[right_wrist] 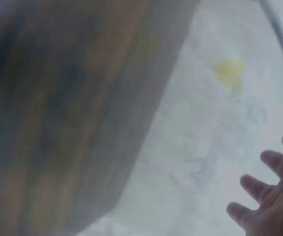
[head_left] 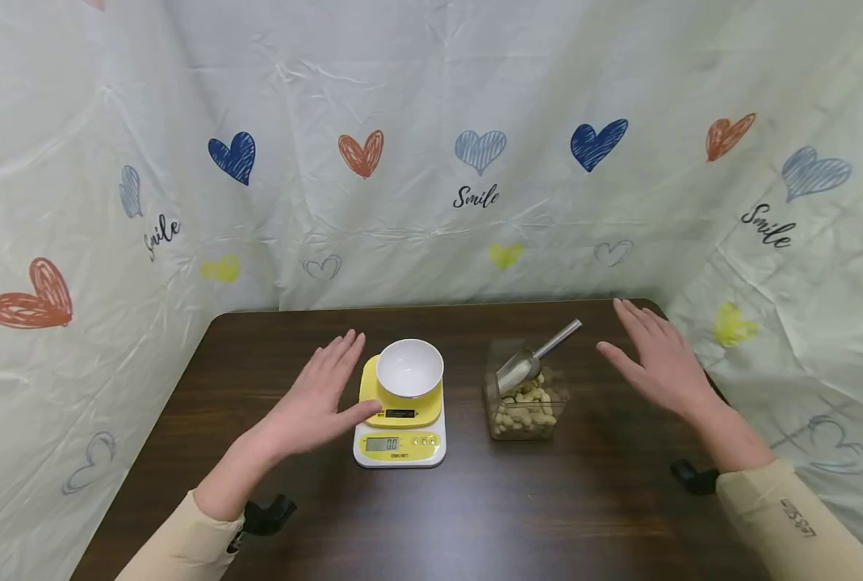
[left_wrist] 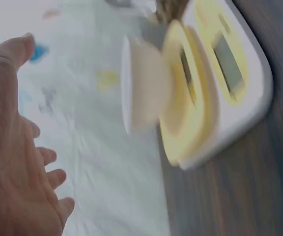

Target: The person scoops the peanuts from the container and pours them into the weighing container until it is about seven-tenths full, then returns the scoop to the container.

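My left hand (head_left: 315, 399) is held out with straight fingers, just left of a yellow and white kitchen scale (head_left: 400, 450); its thumb overlaps the scale's edge in the head view. A white bowl (head_left: 409, 368) sits on the scale's yellow platform, and the display reads 0.0. In the left wrist view the bowl (left_wrist: 144, 86) appears side-on beyond the hand (left_wrist: 18, 152). To the right stands a clear plastic container (head_left: 525, 436) of peanuts (head_left: 529, 407), with a metal scoop (head_left: 521, 369) leaning in it, handle up. My right hand (head_left: 659, 363), fingers spread and holding nothing, is right of that container.
Everything stands on a dark wooden table (head_left: 475, 516) with rounded far corners. A white curtain (head_left: 416, 226) printed with hearts and "Smile" hangs behind it and along both sides. Dark wrist mounts (head_left: 270, 515) stick out by the sleeves.
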### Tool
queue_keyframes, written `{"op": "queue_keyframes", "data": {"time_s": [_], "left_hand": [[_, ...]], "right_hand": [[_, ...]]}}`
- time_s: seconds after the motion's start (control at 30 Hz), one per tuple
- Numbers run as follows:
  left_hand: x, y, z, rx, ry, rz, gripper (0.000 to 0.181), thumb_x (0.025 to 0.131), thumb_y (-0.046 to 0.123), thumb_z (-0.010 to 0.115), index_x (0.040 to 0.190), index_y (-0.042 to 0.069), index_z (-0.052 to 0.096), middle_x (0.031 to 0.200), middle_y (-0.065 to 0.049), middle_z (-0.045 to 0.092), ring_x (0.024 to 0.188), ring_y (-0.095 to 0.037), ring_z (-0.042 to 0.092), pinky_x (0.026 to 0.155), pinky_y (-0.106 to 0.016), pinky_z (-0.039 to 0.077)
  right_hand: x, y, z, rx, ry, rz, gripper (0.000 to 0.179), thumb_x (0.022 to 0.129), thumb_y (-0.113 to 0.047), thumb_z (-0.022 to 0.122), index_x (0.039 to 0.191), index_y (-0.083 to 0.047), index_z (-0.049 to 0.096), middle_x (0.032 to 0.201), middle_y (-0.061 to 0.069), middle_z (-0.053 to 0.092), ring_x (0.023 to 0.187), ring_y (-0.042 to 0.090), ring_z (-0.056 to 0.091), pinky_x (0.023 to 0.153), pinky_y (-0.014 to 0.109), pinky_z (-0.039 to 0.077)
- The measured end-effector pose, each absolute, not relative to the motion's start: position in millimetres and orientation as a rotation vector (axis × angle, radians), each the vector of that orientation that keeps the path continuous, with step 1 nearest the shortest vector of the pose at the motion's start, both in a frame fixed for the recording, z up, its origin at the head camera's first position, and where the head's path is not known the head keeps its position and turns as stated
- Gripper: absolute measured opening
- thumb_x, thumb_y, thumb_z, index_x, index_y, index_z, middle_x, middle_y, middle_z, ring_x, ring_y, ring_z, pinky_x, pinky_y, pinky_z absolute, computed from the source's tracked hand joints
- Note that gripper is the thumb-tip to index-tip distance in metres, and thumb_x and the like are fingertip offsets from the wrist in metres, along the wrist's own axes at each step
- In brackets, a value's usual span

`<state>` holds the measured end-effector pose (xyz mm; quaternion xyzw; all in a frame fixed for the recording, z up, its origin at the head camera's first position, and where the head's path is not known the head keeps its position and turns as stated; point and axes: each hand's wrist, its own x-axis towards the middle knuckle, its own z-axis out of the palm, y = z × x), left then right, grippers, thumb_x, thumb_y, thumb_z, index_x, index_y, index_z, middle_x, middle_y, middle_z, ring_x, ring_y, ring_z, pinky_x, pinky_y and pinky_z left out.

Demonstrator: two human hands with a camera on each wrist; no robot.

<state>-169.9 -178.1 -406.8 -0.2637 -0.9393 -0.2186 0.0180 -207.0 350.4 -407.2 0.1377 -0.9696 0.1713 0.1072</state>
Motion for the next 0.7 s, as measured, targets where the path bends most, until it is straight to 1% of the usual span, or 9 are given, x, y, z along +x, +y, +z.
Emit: {"op": "queue_keyframes", "data": {"time_s": [0.07, 0.2, 0.27, 0.37, 0.43, 0.5, 0.57, 0.63, 0.7], "left_hand": [[-165, -164, -401, -0.888, -2.907, -0.779, 0.103, 0.093, 0.070, 0.058, 0.166, 0.019, 0.007, 0.171, -0.001, 0.007, 0.156, -0.027, 0.008, 0.122, -0.053, 0.014], [-159, -131, -394, -0.996, -2.895, -0.994, 0.106, 0.090, 0.068, 0.065, 0.165, 0.031, 0.000, 0.170, 0.009, 0.005, 0.154, -0.014, 0.010, 0.120, -0.047, 0.024], [-157, -115, -393, -1.028, -2.899, -1.112, 0.107, 0.089, 0.067, 0.067, 0.164, 0.037, -0.003, 0.169, 0.014, 0.004, 0.153, -0.008, 0.010, 0.119, -0.044, 0.026], [-156, -90, -393, -1.065, -2.889, -1.279, 0.109, 0.087, 0.065, 0.070, 0.162, 0.041, -0.005, 0.168, 0.017, 0.003, 0.152, -0.005, 0.008, 0.119, -0.044, 0.026], [-158, -74, -394, -1.076, -2.880, -1.374, 0.112, 0.086, 0.065, 0.072, 0.162, 0.040, -0.006, 0.168, 0.017, 0.002, 0.153, -0.005, 0.006, 0.120, -0.046, 0.024], [-161, -59, -397, -1.067, -2.876, -1.446, 0.116, 0.085, 0.064, 0.074, 0.163, 0.038, -0.007, 0.169, 0.013, 0.001, 0.154, -0.008, 0.004, 0.120, -0.048, 0.023], [-165, -45, -401, -1.033, -2.886, -1.503, 0.120, 0.083, 0.063, 0.076, 0.163, 0.035, -0.008, 0.169, 0.008, 0.000, 0.154, -0.011, 0.005, 0.120, -0.049, 0.024], [-169, -32, -405, -0.974, -2.915, -1.553, 0.124, 0.081, 0.062, 0.079, 0.163, 0.033, -0.009, 0.170, 0.004, 0.000, 0.154, -0.013, 0.006, 0.119, -0.049, 0.025], [-174, -22, -410, -0.922, -2.932, -1.582, 0.127, 0.080, 0.058, 0.082, 0.164, 0.029, -0.009, 0.171, 0.000, 0.000, 0.154, -0.016, 0.006, 0.119, -0.049, 0.025]], "right_hand": [[-210, 346, -397, 0.459, -2.835, 0.540, 0.079, 0.104, -0.045, 0.058, 0.165, -0.014, 0.018, 0.167, 0.017, 0.024, 0.148, 0.049, 0.022, 0.111, 0.069, 0.019], [-215, 334, -376, 0.555, -2.854, 0.608, 0.078, 0.103, -0.043, 0.061, 0.165, -0.018, 0.021, 0.168, 0.012, 0.022, 0.149, 0.045, 0.021, 0.111, 0.066, 0.023], [-218, 327, -368, 0.611, -2.881, 0.613, 0.077, 0.103, -0.043, 0.061, 0.165, -0.020, 0.021, 0.168, 0.011, 0.022, 0.150, 0.043, 0.020, 0.111, 0.066, 0.023], [-223, 315, -358, 0.685, -2.931, 0.580, 0.075, 0.104, -0.045, 0.059, 0.165, -0.020, 0.024, 0.168, 0.011, 0.023, 0.151, 0.042, 0.020, 0.112, 0.065, 0.023], [-226, 307, -353, 0.725, -2.976, 0.567, 0.074, 0.104, -0.046, 0.058, 0.164, -0.019, 0.026, 0.168, 0.011, 0.023, 0.151, 0.042, 0.020, 0.112, 0.065, 0.024], [-229, 301, -350, 0.759, -3.027, 0.557, 0.072, 0.104, -0.047, 0.058, 0.163, -0.018, 0.030, 0.167, 0.012, 0.023, 0.151, 0.042, 0.020, 0.112, 0.065, 0.026], [-233, 295, -348, 0.797, -3.074, 0.552, 0.069, 0.104, -0.044, 0.060, 0.161, -0.015, 0.035, 0.166, 0.015, 0.026, 0.150, 0.043, 0.023, 0.110, 0.065, 0.029], [-237, 291, -347, 0.830, -3.106, 0.544, 0.062, 0.103, -0.039, 0.062, 0.156, -0.013, 0.043, 0.162, 0.017, 0.032, 0.146, 0.043, 0.030, 0.107, 0.064, 0.034], [-240, 286, -347, 0.844, -3.133, 0.542, 0.054, 0.102, -0.034, 0.065, 0.149, -0.011, 0.051, 0.154, 0.017, 0.041, 0.139, 0.041, 0.041, 0.102, 0.061, 0.040]]}}
